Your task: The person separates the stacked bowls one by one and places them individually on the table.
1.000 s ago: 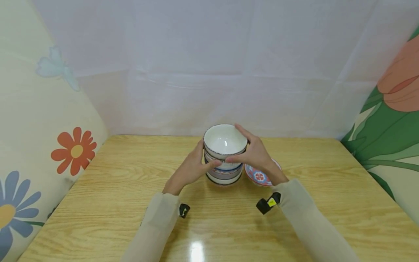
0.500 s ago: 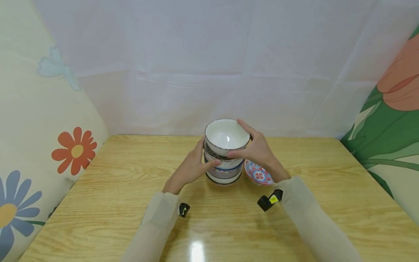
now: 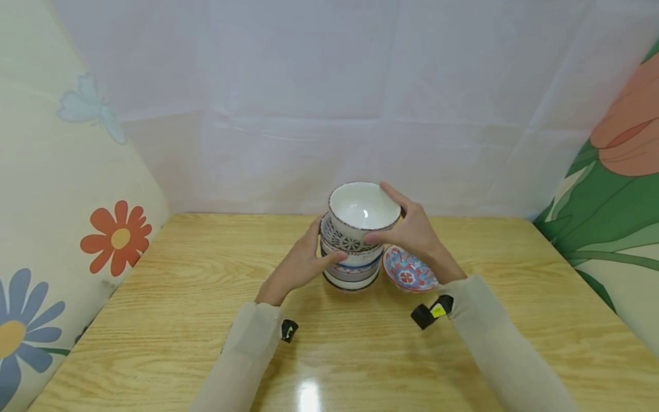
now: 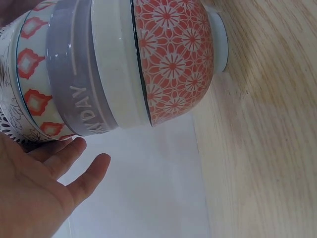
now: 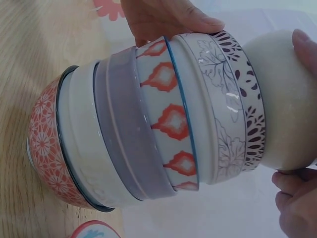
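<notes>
A white bowl (image 3: 364, 206) with a dark speckled rim sits tilted at the top of a stack of nested bowls (image 5: 119, 124). My right hand (image 3: 409, 232) grips it by its right side, thumb in front and fingers at the far rim. Its pale underside shows just above the dark-patterned bowl (image 5: 247, 104) in the right wrist view. My left hand (image 3: 301, 263) holds the upper stack from the left, thumb across the front. Lower down come a grey bowl (image 4: 74, 64), a cream bowl (image 4: 111, 64) and, on the table, a red flower-patterned bowl (image 4: 171, 59).
A red-and-blue patterned bowl (image 3: 409, 272) sits on the wooden table (image 3: 206, 274) just right of the stack, partly behind my right wrist. A white cloth backdrop (image 3: 288, 154) hangs at the table's far edge, with flower-printed panels (image 3: 120, 237) on both sides.
My right hand has raised the white bowl up and to the right, uncovering the patterned inside of the bowl beneath. My left hand has stayed at the stack.
</notes>
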{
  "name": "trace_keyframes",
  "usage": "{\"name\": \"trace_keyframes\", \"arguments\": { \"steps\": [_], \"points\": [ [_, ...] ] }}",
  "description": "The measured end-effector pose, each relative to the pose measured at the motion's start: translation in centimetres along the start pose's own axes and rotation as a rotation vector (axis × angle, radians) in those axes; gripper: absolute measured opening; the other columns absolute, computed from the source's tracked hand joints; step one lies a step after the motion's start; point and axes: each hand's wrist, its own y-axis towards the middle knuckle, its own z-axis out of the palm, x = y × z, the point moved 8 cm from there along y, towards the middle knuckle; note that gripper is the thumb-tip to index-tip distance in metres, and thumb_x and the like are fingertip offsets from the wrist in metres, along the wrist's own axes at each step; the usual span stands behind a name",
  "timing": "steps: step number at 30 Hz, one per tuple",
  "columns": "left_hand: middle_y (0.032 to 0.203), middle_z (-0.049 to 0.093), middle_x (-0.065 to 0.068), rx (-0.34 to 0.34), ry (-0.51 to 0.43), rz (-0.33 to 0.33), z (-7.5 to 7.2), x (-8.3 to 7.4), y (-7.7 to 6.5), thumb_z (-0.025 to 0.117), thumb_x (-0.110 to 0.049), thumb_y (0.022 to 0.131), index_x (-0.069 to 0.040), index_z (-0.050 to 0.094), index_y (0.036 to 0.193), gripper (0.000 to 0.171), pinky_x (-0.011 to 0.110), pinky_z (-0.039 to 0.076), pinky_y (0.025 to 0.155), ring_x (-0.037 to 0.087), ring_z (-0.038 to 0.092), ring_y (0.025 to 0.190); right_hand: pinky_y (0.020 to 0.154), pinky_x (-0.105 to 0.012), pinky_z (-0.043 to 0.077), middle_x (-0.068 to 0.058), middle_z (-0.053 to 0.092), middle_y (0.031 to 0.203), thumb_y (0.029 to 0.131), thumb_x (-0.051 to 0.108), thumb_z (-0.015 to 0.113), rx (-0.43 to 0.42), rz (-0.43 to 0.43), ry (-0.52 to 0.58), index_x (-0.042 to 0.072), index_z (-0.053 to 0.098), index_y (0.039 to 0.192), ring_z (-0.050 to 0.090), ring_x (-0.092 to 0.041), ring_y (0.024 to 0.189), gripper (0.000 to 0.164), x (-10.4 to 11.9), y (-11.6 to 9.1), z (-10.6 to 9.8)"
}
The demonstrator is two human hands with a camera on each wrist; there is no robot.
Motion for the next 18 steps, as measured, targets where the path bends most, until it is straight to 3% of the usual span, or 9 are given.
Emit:
{"name": "trace_keyframes", "arguments": {
  "steps": [18],
  "points": [
    [0.148,0.039,0.008,0.009,-0.004,-0.023,0.2,0.1,0.2,0.064,-0.056,0.084,-0.021,0.009,0.153,0.094,0.054,0.029,0.112,0.029,0.036,0.138,0.108,-0.042,0.038,-0.015,0.032,0.153,0.068,0.01,0.086,-0.031,0.022,0.022,0.007,0.022,0.151,0.042,-0.031,0.133,0.105,-0.1,-0.7,-2.1]
  ]
}}
